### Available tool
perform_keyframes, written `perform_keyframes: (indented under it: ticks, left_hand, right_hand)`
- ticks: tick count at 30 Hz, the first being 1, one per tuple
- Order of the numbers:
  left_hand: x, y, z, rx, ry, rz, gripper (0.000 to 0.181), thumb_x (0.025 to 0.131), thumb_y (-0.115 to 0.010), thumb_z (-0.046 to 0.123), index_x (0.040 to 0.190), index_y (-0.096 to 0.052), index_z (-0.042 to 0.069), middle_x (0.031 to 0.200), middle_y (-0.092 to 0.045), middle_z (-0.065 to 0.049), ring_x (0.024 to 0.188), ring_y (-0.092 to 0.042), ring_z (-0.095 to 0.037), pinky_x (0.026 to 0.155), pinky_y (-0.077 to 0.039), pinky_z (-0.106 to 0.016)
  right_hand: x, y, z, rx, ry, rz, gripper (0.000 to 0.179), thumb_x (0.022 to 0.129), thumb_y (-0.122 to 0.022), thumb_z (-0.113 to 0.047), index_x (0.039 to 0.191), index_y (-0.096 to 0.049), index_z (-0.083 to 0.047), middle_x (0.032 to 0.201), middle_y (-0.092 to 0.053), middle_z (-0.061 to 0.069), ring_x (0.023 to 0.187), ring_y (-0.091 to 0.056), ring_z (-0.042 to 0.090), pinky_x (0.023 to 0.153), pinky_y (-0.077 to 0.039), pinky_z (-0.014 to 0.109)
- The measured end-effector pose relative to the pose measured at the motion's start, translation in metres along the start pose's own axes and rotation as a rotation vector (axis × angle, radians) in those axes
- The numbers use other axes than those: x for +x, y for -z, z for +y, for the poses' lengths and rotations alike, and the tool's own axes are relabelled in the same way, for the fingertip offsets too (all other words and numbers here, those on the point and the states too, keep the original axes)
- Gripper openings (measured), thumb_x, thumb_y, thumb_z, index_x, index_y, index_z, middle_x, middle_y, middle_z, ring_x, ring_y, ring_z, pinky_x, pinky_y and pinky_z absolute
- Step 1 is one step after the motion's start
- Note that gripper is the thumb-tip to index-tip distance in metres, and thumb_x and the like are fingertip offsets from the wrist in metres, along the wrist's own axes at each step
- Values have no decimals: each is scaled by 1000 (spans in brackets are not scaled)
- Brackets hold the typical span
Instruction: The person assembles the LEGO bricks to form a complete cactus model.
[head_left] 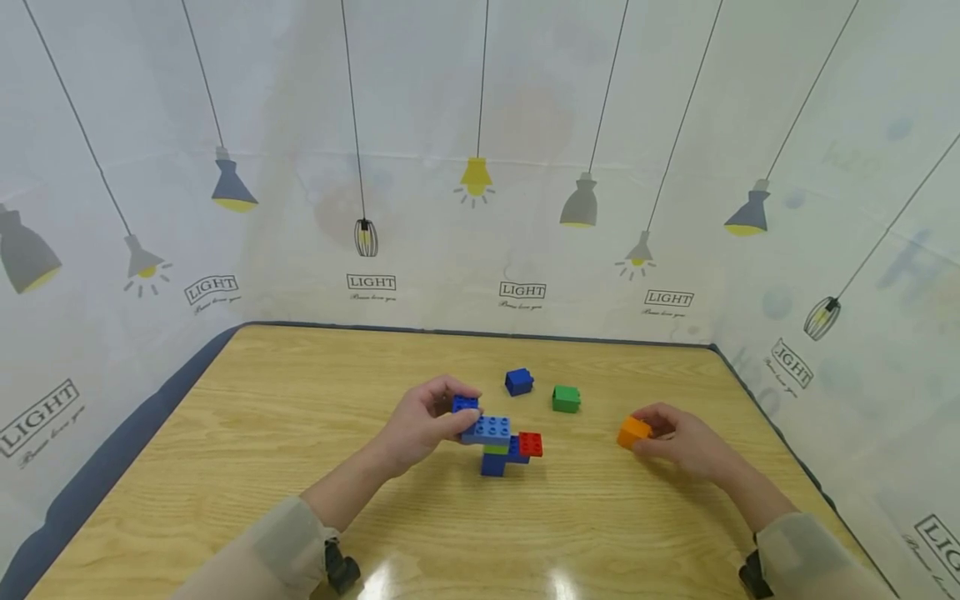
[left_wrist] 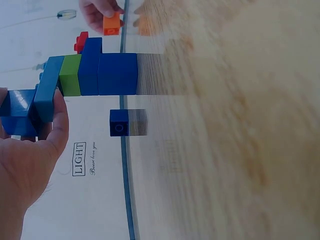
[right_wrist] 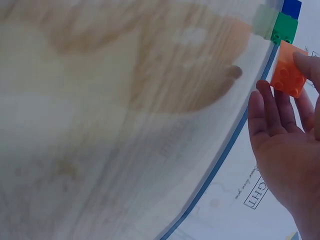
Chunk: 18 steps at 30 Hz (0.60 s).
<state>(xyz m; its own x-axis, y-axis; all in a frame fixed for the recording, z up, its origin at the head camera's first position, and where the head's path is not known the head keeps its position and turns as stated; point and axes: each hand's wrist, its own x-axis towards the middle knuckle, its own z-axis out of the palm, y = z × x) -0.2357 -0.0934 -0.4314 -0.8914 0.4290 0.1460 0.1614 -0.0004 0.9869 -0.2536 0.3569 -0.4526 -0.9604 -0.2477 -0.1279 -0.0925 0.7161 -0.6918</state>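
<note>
My left hand grips the upper left end of a toy-brick build, at a dark blue brick and the light blue brick beside it. Under the light blue one come a lime green brick and dark blue bricks, the lowest meeting the tabletop. A red brick juts out on the build's right side. Over on the right, my right hand pinches an orange brick between thumb and fingers; its studs face the palm in the right wrist view.
Behind the build lie a loose blue brick and a green brick on the wooden table. A white curtain printed with lamps stands around the table's back and sides.
</note>
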Motion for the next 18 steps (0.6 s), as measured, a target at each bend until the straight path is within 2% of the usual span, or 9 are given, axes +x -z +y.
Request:
perform_keyframes:
  ticks: [4,9,18]
  left_hand:
    - [-1,-1,1,-6,-1,0,30,106,-73,14,134,-69,4,121,-70,-10,98,-66,-23,80,-66,-27]
    - [-1,-1,1,-9,3,4,29,106,-73,13,134,-69,4,121,-70,-10,98,-65,-22,79,-66,-26]
    - [-1,-2,2,-8,5,5,30,106,-73,13,134,-69,4,122,-70,-9,99,-66,-22,80,-66,-27]
  right_hand:
    - [-1,-4,-10,16,53,29,53,102,-80,-33,146,-65,-8,138,-71,13,119,-69,25,95,-58,29]
    - [-5,-13,-32,84,122,37,49,103,-79,-25,147,-64,-7,140,-69,16,115,-69,25,88,-61,24]
    - [-3,-31,-70,162,183,-7,48,102,-78,-16,145,-59,-2,136,-69,17,115,-68,27,92,-59,20]
